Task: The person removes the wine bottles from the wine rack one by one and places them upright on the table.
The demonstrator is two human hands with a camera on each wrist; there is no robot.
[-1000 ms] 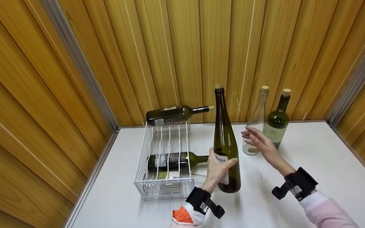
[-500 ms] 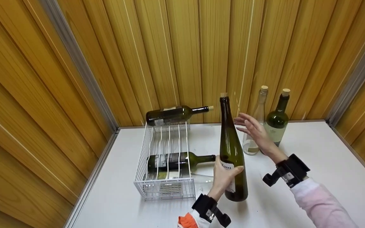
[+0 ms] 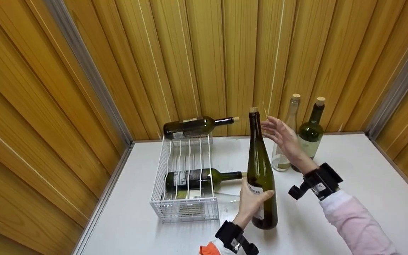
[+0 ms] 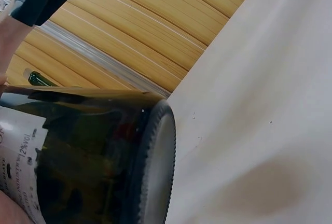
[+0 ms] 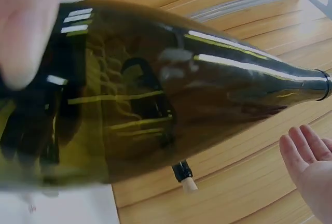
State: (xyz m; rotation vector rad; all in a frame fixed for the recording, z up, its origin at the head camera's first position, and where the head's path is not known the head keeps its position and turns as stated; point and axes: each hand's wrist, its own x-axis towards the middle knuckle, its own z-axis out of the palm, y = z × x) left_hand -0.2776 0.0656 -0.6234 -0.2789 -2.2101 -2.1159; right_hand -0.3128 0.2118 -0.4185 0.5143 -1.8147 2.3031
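My left hand [image 3: 251,202] grips the lower body of a tall olive-green wine bottle [image 3: 260,166], thumb across its front by the white label. The bottle is nearly upright, corked, and its base is lifted off the table, as the left wrist view shows with the bottle base [image 4: 161,167] above a shadow. My right hand [image 3: 284,138] is beside the bottle's neck, fingers extended and slightly bent. In the right wrist view a gap shows between the right hand [image 5: 308,167] and the bottle neck [image 5: 306,84].
A white wire rack [image 3: 182,212] stands left. One dark bottle [image 3: 193,127] lies across its far end; another green bottle [image 3: 221,177] lies inside, neck out to the right. Behind my right hand stand a clear corked bottle [image 3: 279,161] and a green corked bottle [image 3: 311,132]. Wood-panelled walls enclose the white table [image 3: 129,230].
The held bottle has moved right and lower, toward me, with my left hand. My right hand has risen and shifted left, nearer the bottle's neck.
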